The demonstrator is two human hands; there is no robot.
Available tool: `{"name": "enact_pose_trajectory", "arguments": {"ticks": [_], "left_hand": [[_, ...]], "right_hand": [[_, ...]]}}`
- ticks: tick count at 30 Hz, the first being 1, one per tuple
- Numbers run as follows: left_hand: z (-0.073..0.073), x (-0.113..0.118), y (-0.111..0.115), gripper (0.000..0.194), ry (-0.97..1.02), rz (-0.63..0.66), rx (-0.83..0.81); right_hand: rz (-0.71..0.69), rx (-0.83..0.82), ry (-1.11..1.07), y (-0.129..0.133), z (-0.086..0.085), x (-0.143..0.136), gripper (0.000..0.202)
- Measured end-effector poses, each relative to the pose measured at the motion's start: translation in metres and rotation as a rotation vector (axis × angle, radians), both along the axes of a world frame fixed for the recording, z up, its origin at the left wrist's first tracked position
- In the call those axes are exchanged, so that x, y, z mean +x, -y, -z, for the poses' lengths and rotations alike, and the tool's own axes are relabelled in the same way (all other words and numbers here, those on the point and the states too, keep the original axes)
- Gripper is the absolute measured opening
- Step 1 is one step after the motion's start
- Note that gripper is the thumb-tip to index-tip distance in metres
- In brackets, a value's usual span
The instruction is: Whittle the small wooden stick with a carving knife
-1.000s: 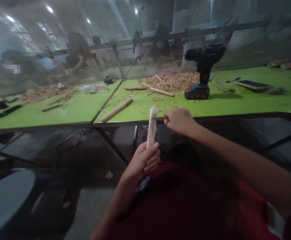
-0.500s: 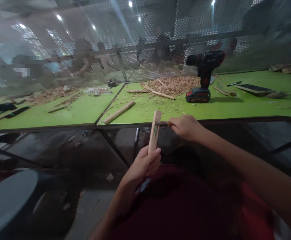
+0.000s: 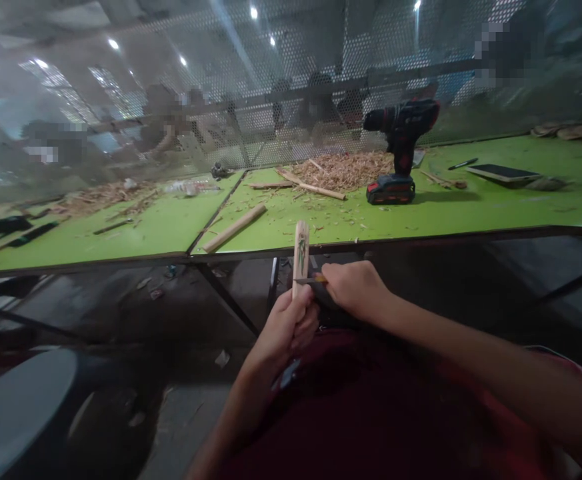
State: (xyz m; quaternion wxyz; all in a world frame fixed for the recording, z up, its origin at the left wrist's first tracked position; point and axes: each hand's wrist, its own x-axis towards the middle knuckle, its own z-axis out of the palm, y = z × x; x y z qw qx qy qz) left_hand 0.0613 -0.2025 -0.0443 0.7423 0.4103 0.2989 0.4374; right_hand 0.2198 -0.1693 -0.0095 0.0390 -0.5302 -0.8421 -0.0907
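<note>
My left hand [image 3: 293,320] is wrapped round the lower end of a pale wooden stick [image 3: 301,248], held nearly upright in front of the table edge. Green and dark marks show on the stick's face. In my closed right hand [image 3: 353,287] is a small knife [image 3: 312,280] with a yellowish handle. Its blade lies across the stick just above my left thumb. Fingers hide most of the handle.
On the green table [image 3: 271,233] lie another wooden stick [image 3: 235,228], a heap of shavings [image 3: 348,171], a phone [image 3: 503,173] and a pen [image 3: 463,163]. A cordless drill [image 3: 401,150] stands upright. Behind rises a perforated screen [image 3: 251,113]; a round stool [image 3: 25,400] is lower left.
My right hand has brought the knife down along the stick towards my left hand. The stick has shifted slightly left and stands more upright.
</note>
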Motion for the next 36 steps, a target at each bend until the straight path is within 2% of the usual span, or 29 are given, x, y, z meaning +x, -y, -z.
{"name": "enact_pose_trajectory", "arguments": {"ticks": [3, 8, 15, 19, 24, 26, 28, 33, 36], "left_hand": [[-0.007, 0.004, -0.001, 0.041, -0.029, -0.088, 0.060], [-0.016, 0.006, -0.005, 0.041, 0.002, -0.115, 0.093], [-0.015, -0.003, -0.011, 0.037, 0.020, -0.134, 0.091], [-0.014, -0.007, -0.004, 0.036, 0.032, -0.089, 0.053], [-0.019, -0.005, 0.007, 0.029, 0.057, 0.007, 0.019], [-0.021, -0.006, 0.006, 0.031, 0.085, 0.013, 0.023], [-0.020, -0.008, 0.003, 0.033, 0.125, 0.008, 0.021], [-0.013, -0.009, -0.003, 0.030, 0.171, 0.080, -0.002], [-0.011, -0.004, -0.003, 0.032, 0.118, 0.038, 0.015]], "right_hand": [[-0.079, 0.068, 0.004, -0.008, 0.005, -0.006, 0.031], [-0.178, 0.135, 0.023, -0.037, -0.007, -0.008, 0.036], [-0.241, 0.146, 0.073, -0.053, -0.003, -0.019, 0.038], [-0.124, 0.146, 0.056, -0.075, -0.009, -0.015, 0.045], [0.109, 0.168, -0.028, -0.108, -0.037, 0.011, 0.037], [0.134, 0.187, -0.091, -0.103, -0.046, 0.018, 0.037], [0.120, 0.180, -0.120, -0.087, -0.048, 0.017, 0.038], [0.005, 0.131, -0.024, -0.035, -0.029, 0.003, 0.034], [-0.057, 0.147, 0.040, -0.025, -0.019, -0.004, 0.035]]}}
